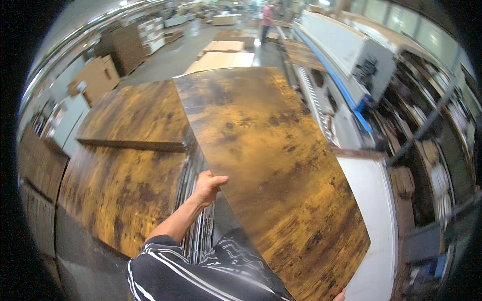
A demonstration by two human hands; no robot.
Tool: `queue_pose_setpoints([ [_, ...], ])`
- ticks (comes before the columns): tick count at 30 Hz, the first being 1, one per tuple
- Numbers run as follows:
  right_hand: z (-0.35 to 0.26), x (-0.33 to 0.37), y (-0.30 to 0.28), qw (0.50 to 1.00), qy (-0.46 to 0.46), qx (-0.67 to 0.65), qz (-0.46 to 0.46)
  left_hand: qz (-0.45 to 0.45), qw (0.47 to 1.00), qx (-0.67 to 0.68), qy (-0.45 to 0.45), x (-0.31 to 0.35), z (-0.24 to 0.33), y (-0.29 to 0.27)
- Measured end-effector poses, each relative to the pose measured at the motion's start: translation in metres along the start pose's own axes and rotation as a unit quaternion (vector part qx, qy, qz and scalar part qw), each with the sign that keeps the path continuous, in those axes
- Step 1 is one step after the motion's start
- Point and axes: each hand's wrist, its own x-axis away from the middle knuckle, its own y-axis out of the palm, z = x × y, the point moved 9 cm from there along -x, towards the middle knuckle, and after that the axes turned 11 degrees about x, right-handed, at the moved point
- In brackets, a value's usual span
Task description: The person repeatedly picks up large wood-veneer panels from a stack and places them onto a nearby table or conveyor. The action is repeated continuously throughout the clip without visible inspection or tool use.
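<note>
A large brown wood-grain board (273, 165) slants across the middle, held up in front of my body. My left hand (207, 187) grips its left edge, thumb lying on the face and the other fingers out of sight behind. At the board's lower right edge only the fingertips of my right hand (340, 296) show; the rest of that hand is hidden. To the left lie two stacks of similar boards, a nearer stack (125, 195) and a farther stack (135, 110).
Metal rollers (201, 226) run beside the stacks, left of my legs. On the right stand a white table (371, 215) and a long machine with a blue rail (334, 75). A person in a pink top (267, 17) stands far off. Cartons (93, 79) sit at the left.
</note>
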Motion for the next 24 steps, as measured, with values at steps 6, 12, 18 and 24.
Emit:
queue_pose_setpoints([
  [6,-0.190,-0.028,0.091,0.987,-0.120,0.057,-0.087,0.172,0.974,0.047,0.138,0.037,0.075,-0.131],
  [12,-0.397,0.002,0.195,0.957,-0.229,0.098,-0.150,0.281,0.915,0.165,0.237,0.054,0.112,-0.221],
  [18,-0.546,0.111,0.292,0.910,-0.325,0.081,-0.246,0.362,0.852,0.280,0.253,0.042,0.124,-0.299],
  [24,-0.613,0.243,0.426,0.836,-0.360,0.085,-0.406,0.438,0.797,0.218,0.353,0.011,0.159,-0.343],
])
